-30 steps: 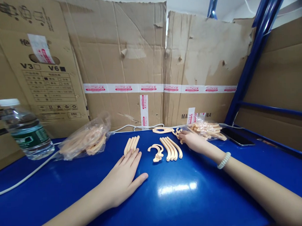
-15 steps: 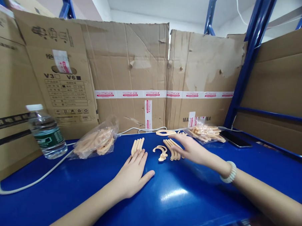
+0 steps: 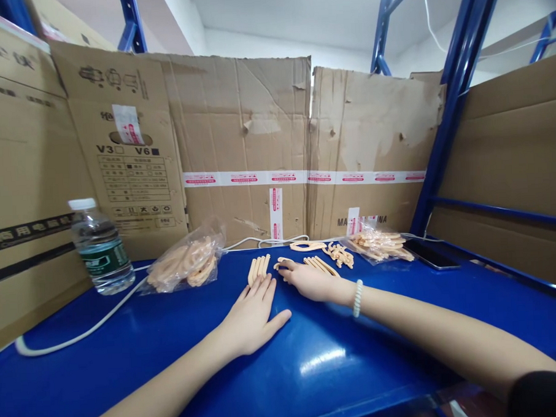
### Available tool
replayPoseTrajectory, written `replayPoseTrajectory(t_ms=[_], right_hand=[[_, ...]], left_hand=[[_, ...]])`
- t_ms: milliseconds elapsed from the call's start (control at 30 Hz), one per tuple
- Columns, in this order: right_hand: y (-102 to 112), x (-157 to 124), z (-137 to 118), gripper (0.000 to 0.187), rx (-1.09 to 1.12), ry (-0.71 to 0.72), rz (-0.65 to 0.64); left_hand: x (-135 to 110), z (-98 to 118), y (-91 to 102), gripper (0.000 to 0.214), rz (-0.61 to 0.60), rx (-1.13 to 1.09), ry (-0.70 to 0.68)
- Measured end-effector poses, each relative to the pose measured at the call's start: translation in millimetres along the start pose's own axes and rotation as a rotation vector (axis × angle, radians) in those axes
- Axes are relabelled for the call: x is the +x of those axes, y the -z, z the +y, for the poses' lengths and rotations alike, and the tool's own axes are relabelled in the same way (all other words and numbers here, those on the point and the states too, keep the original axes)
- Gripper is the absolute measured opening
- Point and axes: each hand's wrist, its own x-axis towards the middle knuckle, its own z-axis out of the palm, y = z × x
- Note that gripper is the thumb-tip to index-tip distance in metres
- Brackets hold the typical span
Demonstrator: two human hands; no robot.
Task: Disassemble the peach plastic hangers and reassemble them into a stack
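Note:
My left hand lies flat on the blue tabletop, fingers stretched out and thumb spread. Its fingertips touch the near ends of a row of pale, slightly bent wooden strips. My right hand is lowered with curled fingers on a curved wooden piece, most of which it hides. Just beyond that hand is a second row of curved strips, partly covered. Farther back are a long, open-centred wooden piece and a pile of small knobbly wooden pieces.
Clear plastic bags of wooden pieces stand at left and right. A phone lies beside the right bag. At far left are a water bottle and a white cable. Cardboard sheets wall off the back.
My right hand has moved left and down, from above the right row of strips onto the curved piece. The small pile behind it is now uncovered. My left hand stays by its strips.

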Motion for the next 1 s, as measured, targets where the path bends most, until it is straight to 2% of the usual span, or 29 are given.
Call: replayPoseTrajectory(t_ms=[100, 200, 333, 400, 500, 567, 700, 800, 900, 1000], right_hand=[[-1.3, 8.0, 4.0, 0.037, 0.007, -0.003, 0.018], [5.8, 2.9, 8.4, 0.038, 0.016, -0.007, 0.057], [23.6, -28.7, 14.3, 0.043, 0.016, -0.052, 0.102], [27.6, -48.0, 16.3, 0.046, 0.016, -0.080, 0.080], [22.7, -67.9, 18.7, 0.055, 0.022, -0.107, 0.001], [15.4, -71.6, 21.4, 0.058, 0.022, -0.125, -0.044], [4.4, -62.5, 29.2, 0.060, 0.000, -0.176, -0.090], [6.4, -50.4, 35.3, 0.056, -0.021, -0.205, -0.090], [21.9, -34.5, 49.0, 0.044, -0.049, -0.246, -0.048], [46.2, -13.8, 75.0, 0.038, -0.093, -0.354, -0.029]], left_hand=[[1.4, -1.0, 0.8, 0.081, -0.006, 0.005, 0.007], [2.4, -1.7, 0.8, 0.080, 0.007, 0.009, 0.022], [2.7, -1.8, -0.3, 0.081, -0.002, 0.018, 0.032], [3.0, -1.4, -0.9, 0.081, -0.014, 0.015, 0.047], [3.7, -0.7, -1.7, 0.081, -0.019, 0.004, 0.066], [4.1, -0.2, -1.9, 0.081, -0.018, -0.003, 0.067], [4.0, 0.7, -1.5, 0.080, -0.024, -0.008, 0.070], [4.2, 0.7, -1.5, 0.080, -0.023, -0.006, 0.074], [5.5, -0.6, -2.8, 0.080, -0.010, -0.012, 0.069], [7.1, -2.5, -4.4, 0.078, 0.012, -0.031, 0.063]])
